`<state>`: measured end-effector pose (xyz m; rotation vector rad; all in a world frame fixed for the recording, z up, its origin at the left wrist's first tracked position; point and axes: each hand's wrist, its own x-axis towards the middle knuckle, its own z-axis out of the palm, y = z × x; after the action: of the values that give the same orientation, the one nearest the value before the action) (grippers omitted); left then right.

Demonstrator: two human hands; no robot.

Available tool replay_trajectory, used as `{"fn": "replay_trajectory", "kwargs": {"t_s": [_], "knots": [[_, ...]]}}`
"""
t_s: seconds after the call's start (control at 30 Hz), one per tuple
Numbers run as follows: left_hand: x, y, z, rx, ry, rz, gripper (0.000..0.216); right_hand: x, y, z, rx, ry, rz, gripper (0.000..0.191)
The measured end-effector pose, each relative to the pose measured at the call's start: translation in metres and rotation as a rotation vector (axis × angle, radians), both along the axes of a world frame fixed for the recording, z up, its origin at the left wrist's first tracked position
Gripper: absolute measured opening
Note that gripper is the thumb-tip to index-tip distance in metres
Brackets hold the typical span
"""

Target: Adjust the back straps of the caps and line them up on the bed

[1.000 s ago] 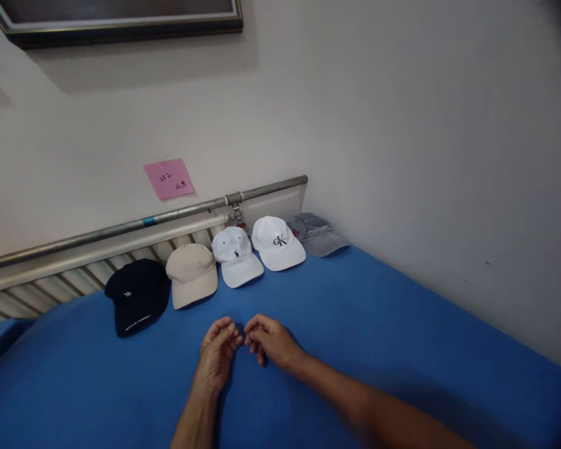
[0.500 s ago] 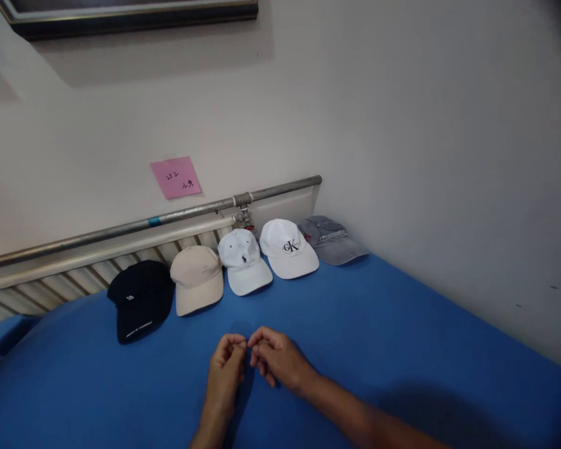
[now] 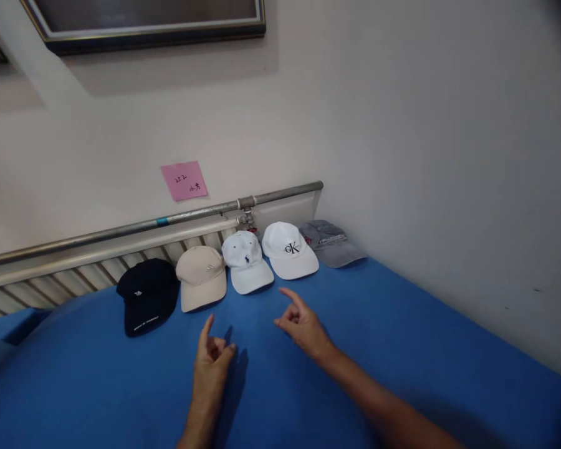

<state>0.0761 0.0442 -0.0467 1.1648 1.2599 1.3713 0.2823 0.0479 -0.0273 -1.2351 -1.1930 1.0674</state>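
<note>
Five baseball caps would exceed a short tally, so several stand in a slanting row: a black cap (image 3: 149, 293), a beige cap (image 3: 202, 277), a white cap with a small dark emblem (image 3: 247, 263), a white cap with black letters (image 3: 290, 251) and a grey cap (image 3: 333, 243). My left hand (image 3: 211, 358) is in front of the beige cap, index finger raised and thumb apart, holding nothing. Below the lettered cap, my right hand (image 3: 302, 324) points its index finger forward, other fingers curled, with nothing in it. Neither hand touches a cap.
The caps rest on a blue covered surface (image 3: 121, 386). Behind them run a metal pipe (image 3: 196, 215) and a radiator (image 3: 75, 277) along the wall. A pink paper note (image 3: 184, 181) and a framed picture (image 3: 159, 40) hang above. A grey wall (image 3: 449, 156) borders the right side.
My hands have moved apart from being close together, the right one forward and to the right, the left one slightly left. Both index fingers have stretched out. The camera view has shifted slightly.
</note>
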Motion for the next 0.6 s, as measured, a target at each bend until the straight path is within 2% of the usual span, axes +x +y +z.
{"fn": "replay_trajectory", "kwargs": {"t_s": [0.1,0.3,0.43,0.6], "knots": [[0.000,-0.008,0.013,0.134,0.072,0.053,0.087,0.015,-0.008,0.015,0.126,-0.077,-0.093,0.073],[-0.007,-0.026,0.040,0.311,0.241,0.215,0.088,0.028,-0.031,0.040,0.329,-0.203,-0.215,0.071],[-0.017,-0.030,0.045,0.380,0.305,0.290,0.092,0.031,-0.040,0.048,0.406,-0.223,-0.275,0.070],[-0.022,-0.028,0.045,0.310,0.341,0.305,0.094,0.033,-0.037,0.046,0.377,-0.221,-0.263,0.073]]}}
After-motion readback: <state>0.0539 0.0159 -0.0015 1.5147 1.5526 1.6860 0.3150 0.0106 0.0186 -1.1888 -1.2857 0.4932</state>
